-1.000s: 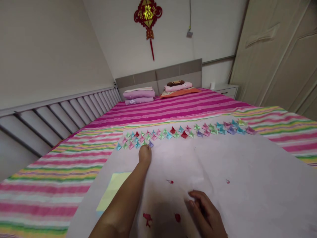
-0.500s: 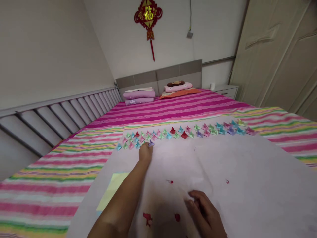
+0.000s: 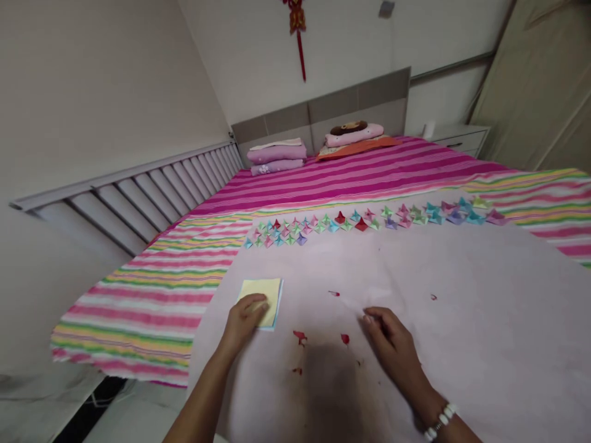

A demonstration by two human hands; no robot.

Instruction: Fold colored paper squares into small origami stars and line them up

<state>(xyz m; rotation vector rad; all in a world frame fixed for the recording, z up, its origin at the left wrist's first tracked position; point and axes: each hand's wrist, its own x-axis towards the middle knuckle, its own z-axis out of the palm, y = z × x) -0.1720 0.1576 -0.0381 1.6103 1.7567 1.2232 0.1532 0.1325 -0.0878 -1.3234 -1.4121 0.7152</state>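
— Left hand [image 3: 244, 317] first, please. Where exactly, and in what state?

— Over the near left part of the stack of paper squares [image 3: 271, 292], with yellow on top and blue at the edge below. Fingers bent, thumb close to the fingertips. Gripping the top paper or only lying over it: not possible to tell.

— And right hand [image 3: 390, 335]?

— Well apart from the stack, low over the white sheet [image 3: 462, 357]. Half curled, thumb near the forefinger; gripping something small or not, again impossible to say. At the wrist, a bracelet [image 3: 444, 419] of white beads.

— Anything in the way?

— For seeing the stack, yes: left fingers in front of one corner. Between both hands, several red marks [image 3: 345, 339]; one more farther, to the right. Loose or printed: too small to judge. Nearer, a dark shadow [image 3: 332, 387].

— Farther out?

— Along the far edge, rows of small folded papers [image 3: 361, 225] in pink, green, blue, purple and red.

— And around the white sheet?

— Striped cloth [image 3: 161, 295] to both sides, then magenta cover [image 3: 286, 191]. Beyond, folded purple bedding [image 3: 277, 157] and pink pillow [image 3: 360, 132], before the headboard [image 3: 286, 120]. At left, pale bed rail [image 3: 138, 170]; at far right, bedside cabinet [image 3: 462, 143]. On the wall, red hanging ornament [image 3: 298, 21], cut by the upper border of view.
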